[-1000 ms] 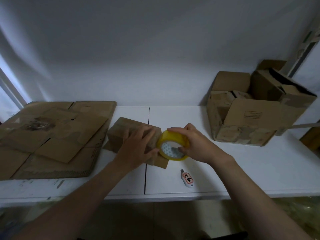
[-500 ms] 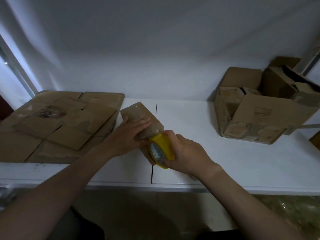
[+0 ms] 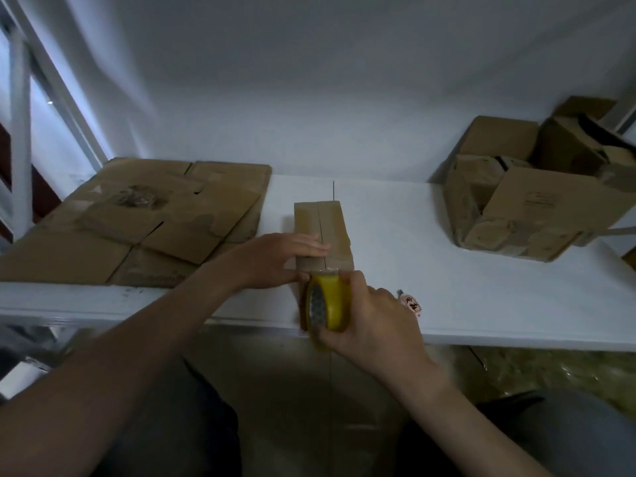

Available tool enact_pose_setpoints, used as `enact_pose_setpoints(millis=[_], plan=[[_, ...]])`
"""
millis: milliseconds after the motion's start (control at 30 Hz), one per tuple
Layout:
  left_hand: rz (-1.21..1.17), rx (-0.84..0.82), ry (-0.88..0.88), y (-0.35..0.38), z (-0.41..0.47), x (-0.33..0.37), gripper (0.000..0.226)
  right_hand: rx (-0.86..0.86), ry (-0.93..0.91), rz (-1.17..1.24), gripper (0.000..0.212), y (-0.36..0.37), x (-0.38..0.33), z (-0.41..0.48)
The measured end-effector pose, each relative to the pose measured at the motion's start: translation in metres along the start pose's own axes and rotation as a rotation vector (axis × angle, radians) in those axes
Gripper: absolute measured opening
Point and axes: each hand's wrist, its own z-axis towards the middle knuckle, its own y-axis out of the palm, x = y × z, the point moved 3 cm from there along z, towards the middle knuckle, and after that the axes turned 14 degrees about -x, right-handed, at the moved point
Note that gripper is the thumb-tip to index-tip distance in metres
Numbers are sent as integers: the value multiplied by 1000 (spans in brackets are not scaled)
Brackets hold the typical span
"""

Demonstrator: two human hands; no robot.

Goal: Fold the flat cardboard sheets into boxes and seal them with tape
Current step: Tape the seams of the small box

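We had the small box (image 3: 330, 232) lying at the middle of the table (image 3: 481, 297), near its front edge. Its long axis ran straight away from us, one short end facing us and the other pointing at the back wall, and the flap seam ran along the top in that same line.

Our left hand (image 3: 275, 259) lay on the near part of the top, fingers straight across the seam and pressing the flaps down. Our right hand (image 3: 375, 325) gripped the yellow tape roll (image 3: 327, 304), held on edge against the box's near end, where a strip of tape seemed to start over the edge.

We judged the main risk to be the tape wandering off the seam if the roll was pulled at an angle to that axis. The light box could also slide or swing if our left hand eased off, and slack tape could wrinkle or stick to itself.

The flat sheets (image 3: 137, 222) lay well to the left.
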Motion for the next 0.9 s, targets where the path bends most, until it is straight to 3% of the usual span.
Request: enact_pose_setpoints(millis=[133, 233, 367, 500, 567, 667, 900], plan=[[-195, 69, 5, 5, -14, -3, 58, -114, 45, 2, 98, 13, -14, -2], [-200, 105, 3, 2, -16, 0, 52, -176, 66, 42, 101, 12, -13, 5], [-209, 133, -11, 2, -16, -1, 45, -180, 30, 87, 80, 0, -4, 16], [-204, 156, -31, -4, -15, 5, 43, -37, -180, 248, 44, -14, 12, 62], [-208, 162, -51, -5, -14, 6, 42, -168, -239, 322, 42, -9, 18, 94], [-321, 187, -80, 2, -18, 3, 41, -312, -221, 358, 57, 6, 20, 118], [-517, 139, -142, 11, -42, 14, 44, -339, -157, 510, 42, 2, 21, 83]])
